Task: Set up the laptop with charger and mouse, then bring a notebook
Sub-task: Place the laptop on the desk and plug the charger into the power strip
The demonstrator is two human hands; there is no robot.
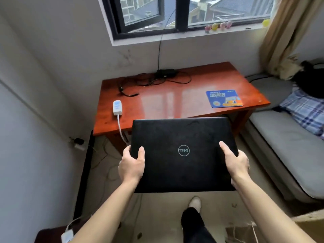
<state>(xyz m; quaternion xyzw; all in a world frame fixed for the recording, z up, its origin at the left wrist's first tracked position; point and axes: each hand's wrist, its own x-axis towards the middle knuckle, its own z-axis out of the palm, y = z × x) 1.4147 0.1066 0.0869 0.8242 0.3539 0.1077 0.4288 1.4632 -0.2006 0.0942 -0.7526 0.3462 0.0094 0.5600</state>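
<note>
The left hand [131,163] and right hand [235,163] each clamp a side edge of the closed black laptop [183,153], thumbs on the lid, holding it level in the air with its long axis running left to right. Just beyond its far edge lies the glossy red-brown wooden table [175,100], straight ahead and equally near both hands, with the black charger brick [165,72] and its cable at the table's far side.

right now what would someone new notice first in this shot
A closed black laptop fills the near centre, held at its side edges by the left hand and right hand. Beyond it stands a glossy red-brown table, with a blue mouse pad at right and a black charger at the back.
</note>
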